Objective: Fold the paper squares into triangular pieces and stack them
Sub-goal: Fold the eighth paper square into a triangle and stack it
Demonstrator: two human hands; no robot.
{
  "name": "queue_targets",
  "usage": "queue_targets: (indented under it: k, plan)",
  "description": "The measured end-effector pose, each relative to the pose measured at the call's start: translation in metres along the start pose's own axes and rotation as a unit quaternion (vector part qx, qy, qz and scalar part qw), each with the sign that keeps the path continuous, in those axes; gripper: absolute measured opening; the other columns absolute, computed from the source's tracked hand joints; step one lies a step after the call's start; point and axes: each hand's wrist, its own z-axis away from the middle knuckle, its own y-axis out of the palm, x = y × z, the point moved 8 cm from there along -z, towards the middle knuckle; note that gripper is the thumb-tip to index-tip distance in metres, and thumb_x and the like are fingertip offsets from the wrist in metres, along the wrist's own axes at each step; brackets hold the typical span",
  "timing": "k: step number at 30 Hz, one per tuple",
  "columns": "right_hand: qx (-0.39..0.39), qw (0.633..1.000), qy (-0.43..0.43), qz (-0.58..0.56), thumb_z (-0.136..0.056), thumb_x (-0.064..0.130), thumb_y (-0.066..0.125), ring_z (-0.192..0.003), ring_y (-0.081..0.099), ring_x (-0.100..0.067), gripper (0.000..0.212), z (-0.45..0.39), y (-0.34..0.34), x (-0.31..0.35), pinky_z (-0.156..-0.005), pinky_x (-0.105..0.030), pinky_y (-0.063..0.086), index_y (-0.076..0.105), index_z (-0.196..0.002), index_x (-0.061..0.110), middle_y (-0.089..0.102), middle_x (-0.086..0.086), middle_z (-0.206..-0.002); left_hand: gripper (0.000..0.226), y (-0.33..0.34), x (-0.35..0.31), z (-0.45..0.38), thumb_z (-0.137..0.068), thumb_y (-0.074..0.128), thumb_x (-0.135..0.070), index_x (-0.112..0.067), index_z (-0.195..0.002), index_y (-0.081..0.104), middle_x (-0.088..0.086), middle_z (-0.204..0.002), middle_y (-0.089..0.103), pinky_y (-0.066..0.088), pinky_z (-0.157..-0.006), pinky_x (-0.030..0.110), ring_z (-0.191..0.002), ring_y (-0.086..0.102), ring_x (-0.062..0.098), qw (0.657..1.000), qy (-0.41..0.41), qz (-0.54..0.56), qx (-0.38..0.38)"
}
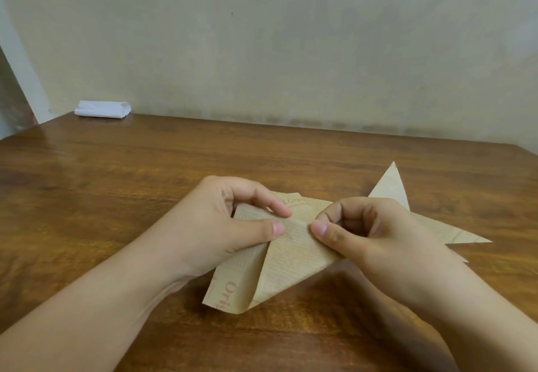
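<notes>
Paper square (279,258), thin, light and creasable, handles best near its edges; left hand (221,226) and right hand (375,232) pinch it.

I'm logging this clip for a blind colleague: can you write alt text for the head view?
Two hands fold a tan printed paper sheet on a wooden table, the left hand and right hand pinching it. Folded triangles lie behind the right hand; a white cloth sits far left.

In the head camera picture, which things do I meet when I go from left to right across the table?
White folded cloth → left hand → paper being folded → right hand → folded triangular pieces.
</notes>
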Motion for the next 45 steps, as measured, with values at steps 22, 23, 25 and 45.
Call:
queue_targets:
  k: [22,23,25,45]
  plan:
    - [0.031,0.98,0.061,0.187,-0.083,0.044,0.065,-0.072,0.052,-0.001,0.017,0.005,0.02,-0.013,-0.059,-0.011,0.039,0.065,-0.076,0.028,0.055,0.013,-0.085,0.026,0.013,0.003,0.011,-0.084,0.066,-0.036,-0.043,-0.107,0.058,-0.023,-0.099,0.059,0.051,-0.081,0.021,-0.09,0.056,-0.006,0.917,-0.052,-0.393,0.037]
    - [0.039,0.979,0.07,0.19,-0.083,0.042,0.065,-0.072,0.052,-0.002,0.016,0.005,0.023,-0.014,-0.059,-0.011,0.039,0.065,-0.077,0.027,0.057,0.012,-0.085,0.026,0.013,-0.006,0.016,-0.086,0.061,-0.041,-0.043,-0.111,0.055,-0.026,-0.109,0.05,0.045,-0.087,0.019,-0.101,0.048,-0.006,0.897,-0.022,-0.442,0.008]
    - [0.048,0.975,0.089,0.199,-0.085,0.038,0.064,-0.075,0.054,-0.004,0.015,0.006,0.026,-0.018,-0.061,-0.015,0.042,0.063,-0.077,0.025,0.059,0.011,-0.082,0.019,0.014,-0.023,0.032,-0.091,0.049,-0.047,-0.042,-0.109,0.051,-0.027,-0.114,0.039,0.037,-0.091,0.017,-0.107,0.038,-0.006,0.875,0.035,-0.48,-0.052]
    - [0.033,0.943,0.04,0.328,-0.086,0.041,0.057,-0.083,0.052,-0.01,0.018,0.007,0.032,-0.012,-0.084,-0.028,0.04,0.063,-0.078,0.025,0.056,0.01,-0.078,0.067,0.039,0.026,0.08,-0.08,0.011,-0.052,-0.033,-0.112,0.066,-0.029,-0.105,0.042,0.033,-0.085,0.011,-0.109,0.031,-0.007,0.919,0.076,-0.353,-0.16]
